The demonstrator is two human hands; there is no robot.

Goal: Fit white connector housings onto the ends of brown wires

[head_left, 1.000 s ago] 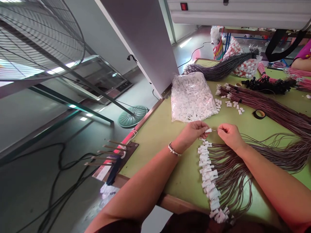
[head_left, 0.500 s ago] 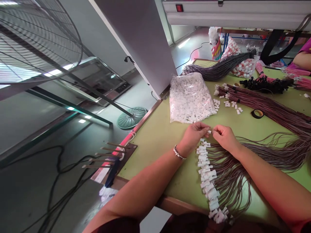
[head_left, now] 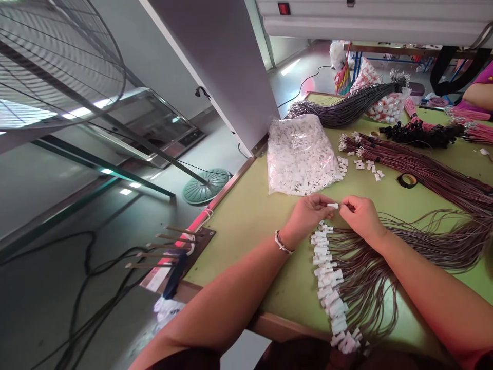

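My left hand [head_left: 310, 213] pinches a small white plastic connector [head_left: 333, 205] by one end, above the green table. Just to its right, my right hand [head_left: 358, 213] is closed, thumb against forefinger, around what looks like the tip of a thin brown wire; the tip is mostly hidden by the fingers. A small gap separates these fingertips from the connector. Below the hands runs a column of white connectors [head_left: 329, 277] fitted on brown wires [head_left: 365, 288], whose strands trail off to the right beneath my right forearm.
Beyond my hands lies a clear bag of white connectors [head_left: 302, 159]. Loose connectors [head_left: 360, 165], a black tape roll [head_left: 407, 180] and bundled brown wires [head_left: 419, 164] lie to the right. A pegged rack [head_left: 188, 249] sits at the left table edge [head_left: 231, 187]. Another person's arm [head_left: 477, 96] shows far right.
The connector in my left hand has turned to lie level, more of it now showing. My right hand has shifted slightly right, away from it.
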